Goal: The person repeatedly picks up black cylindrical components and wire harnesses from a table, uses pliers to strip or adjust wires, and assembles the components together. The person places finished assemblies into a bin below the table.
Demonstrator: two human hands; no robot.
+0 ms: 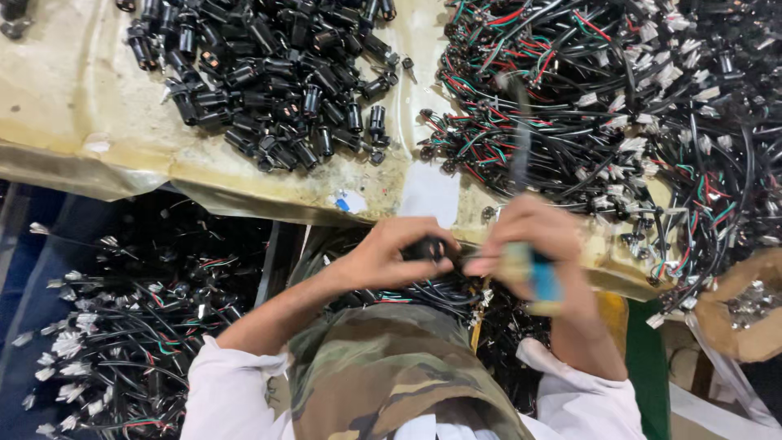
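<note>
The left hand (pixel 389 254) pinches a small black connector (pixel 429 248) between thumb and fingertips, just off the worktop's (pixel 73 122) near edge. The right hand (pixel 529 244), touching it, has its fingers curled around a blurred blue-and-yellow tool (pixel 533 277). Loose black connectors (pixel 277 73) heap mid-worktop; wired harnesses (pixel 619 106) cover its right end.

A heap of glossy black plugs (pixel 269 73) lies on a yellowed, cream-coloured table cover (pixel 73 106) beside black cables (pixel 619 106) threaded with red, green and white wires. A green-and-brown camouflage apron (pixel 391 375) sits over white sleeves (pixel 236 391). A blurred tool (pixel 533 277) shows a blue-and-beige handle.
</note>
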